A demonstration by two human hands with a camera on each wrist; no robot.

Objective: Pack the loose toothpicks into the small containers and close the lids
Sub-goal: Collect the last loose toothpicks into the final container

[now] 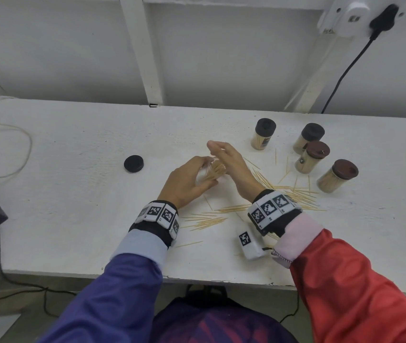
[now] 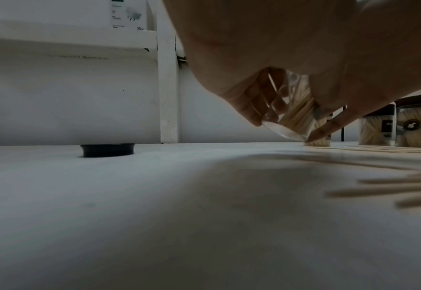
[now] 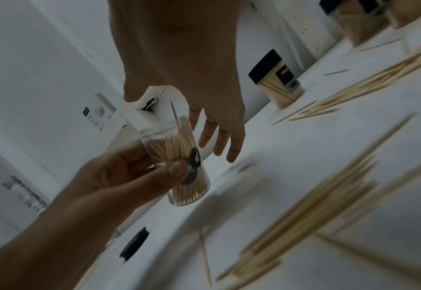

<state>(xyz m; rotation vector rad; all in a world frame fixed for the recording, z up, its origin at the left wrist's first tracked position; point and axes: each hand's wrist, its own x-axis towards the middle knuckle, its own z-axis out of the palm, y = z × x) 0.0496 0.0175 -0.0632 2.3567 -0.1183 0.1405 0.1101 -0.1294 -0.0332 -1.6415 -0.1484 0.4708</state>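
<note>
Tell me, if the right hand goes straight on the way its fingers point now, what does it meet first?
Probably nothing close. The right hand points past the open jar toward the back of the table, which looks bare there; then the wall. Depth is unclear.

The left hand [image 2: 291, 49] filled the upper right, its fingers [image 2: 249, 106] curled round a clear container [image 2: 293, 117] that was tilted, with its round base lowest and just above the desk [image 2: 154, 215]. Pale toothpicks showed through the container's wall. To the left, well apart from the hand, a black lid [image 2: 108, 150] lay flat on the desk. At the right edge stood two filled containers [image 2: 378, 127] with dark lids, close together. Loose toothpicks [image 2: 390, 186], blurred, lay on the desk at lower right. Behind ran a white wall with an upright white post [image 2: 168, 88] and a printed label [image 2: 127, 14] near the top.
</note>
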